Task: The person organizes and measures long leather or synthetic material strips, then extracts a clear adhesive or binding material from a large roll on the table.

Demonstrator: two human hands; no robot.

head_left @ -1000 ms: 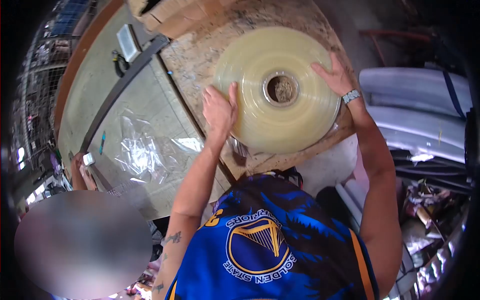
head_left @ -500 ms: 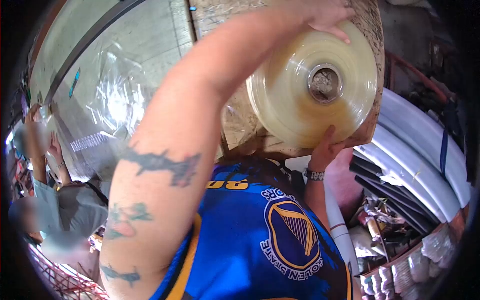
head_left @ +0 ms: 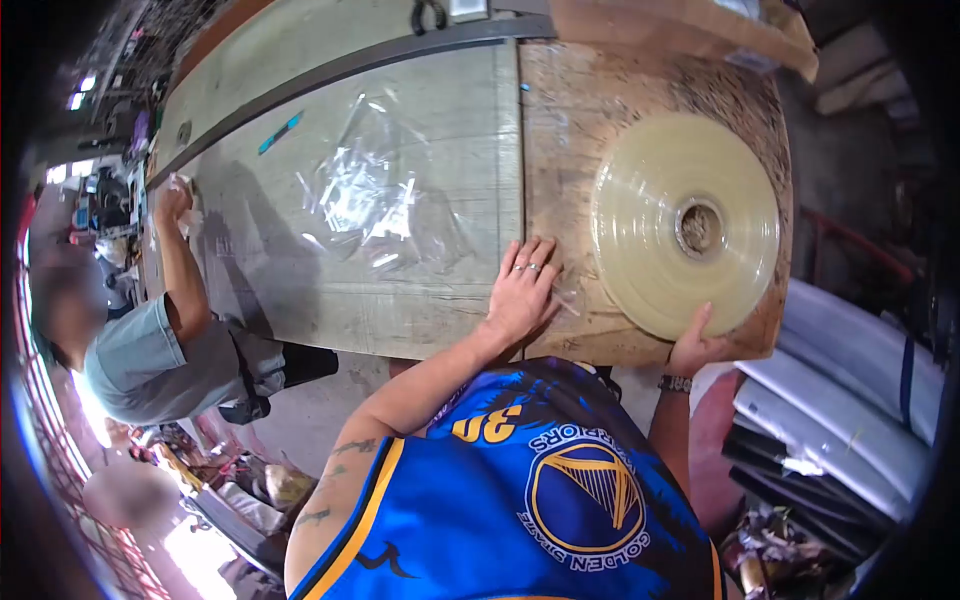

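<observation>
A large roll of clear, yellowish film [head_left: 640,240] lies flat on the worn wooden tabletop [head_left: 565,120]. My right hand [head_left: 698,345] is at the roll's near edge, its thumb stretched up against the film and its other fingers partly hidden. To the left of the roll, my left hand [head_left: 524,292] rests palm down with spread fingers, near the seam between the wooden top and the grey-green surface. It wears rings and holds nothing. A small clear strip [head_left: 567,302] lies beside it. Crumpled clear plastic [head_left: 370,205] sits farther left.
A blue cutter [head_left: 280,132] lies near the dark metal bar [head_left: 340,75]. At the far left a co-worker [head_left: 165,350] reaches onto the table, holding whitish material. A cardboard box [head_left: 680,28] stands at the back. Long silvery rolls [head_left: 850,370] lie at the right.
My left hand has come back from the roll's far side to the tabletop left of it. My right hand remains by the near edge. The view has shifted, showing more of the table and co-worker.
</observation>
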